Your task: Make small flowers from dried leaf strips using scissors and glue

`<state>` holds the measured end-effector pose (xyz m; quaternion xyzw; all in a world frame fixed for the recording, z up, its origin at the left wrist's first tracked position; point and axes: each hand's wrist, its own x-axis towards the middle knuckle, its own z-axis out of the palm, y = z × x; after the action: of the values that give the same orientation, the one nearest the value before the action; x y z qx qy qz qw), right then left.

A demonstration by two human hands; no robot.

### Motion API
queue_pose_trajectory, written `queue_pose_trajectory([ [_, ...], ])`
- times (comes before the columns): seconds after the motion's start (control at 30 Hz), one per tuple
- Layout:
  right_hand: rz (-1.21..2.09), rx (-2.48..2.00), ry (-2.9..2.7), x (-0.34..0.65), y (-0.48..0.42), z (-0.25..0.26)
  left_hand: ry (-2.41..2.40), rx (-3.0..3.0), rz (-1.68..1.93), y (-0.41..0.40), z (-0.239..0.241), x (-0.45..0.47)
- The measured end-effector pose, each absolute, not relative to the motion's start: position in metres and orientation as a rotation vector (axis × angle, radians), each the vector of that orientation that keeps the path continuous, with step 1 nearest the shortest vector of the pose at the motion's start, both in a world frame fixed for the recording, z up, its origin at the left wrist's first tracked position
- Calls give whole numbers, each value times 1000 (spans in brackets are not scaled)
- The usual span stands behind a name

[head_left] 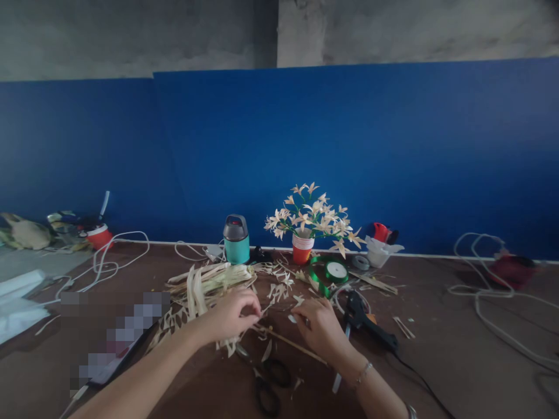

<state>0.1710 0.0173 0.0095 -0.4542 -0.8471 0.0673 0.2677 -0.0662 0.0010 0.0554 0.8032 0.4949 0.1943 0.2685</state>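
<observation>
My left hand [230, 317] is closed, fingertips pinched on a thin stick [290, 343] that runs down to the right over the brown table. Pale cut leaf pieces [230, 347] hang under that hand. My right hand [320, 326] lies curled over the same stick's middle; what its fingers grip is hidden. A heap of dried leaf strips [209, 281] lies just beyond my left hand. Black scissors [271, 381] rest close below both hands. A black glue gun [364, 320] lies right of my right hand.
At the back stand a red cup of handmade pale flowers [308, 224], a teal jar [236, 238], a green ribbon roll [334, 271] and a white bowl [378, 254]. White cables [484, 291] trail right and left. A blue wall panel [349, 151] closes the far edge.
</observation>
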Motion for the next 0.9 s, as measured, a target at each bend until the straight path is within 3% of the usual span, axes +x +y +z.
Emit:
queue_pose_trajectory([
  [0.3, 292, -1234, -2255, 169, 18, 9, 1306, 1360, 723, 9, 53, -69],
  [0.6, 1228, -1024, -1687, 154, 11, 12, 1085, 1200, 733, 12, 42, -30],
  [0.9, 1285, -1070, -1310, 156, 15, 17, 1049, 1076, 779, 8, 27, -9],
])
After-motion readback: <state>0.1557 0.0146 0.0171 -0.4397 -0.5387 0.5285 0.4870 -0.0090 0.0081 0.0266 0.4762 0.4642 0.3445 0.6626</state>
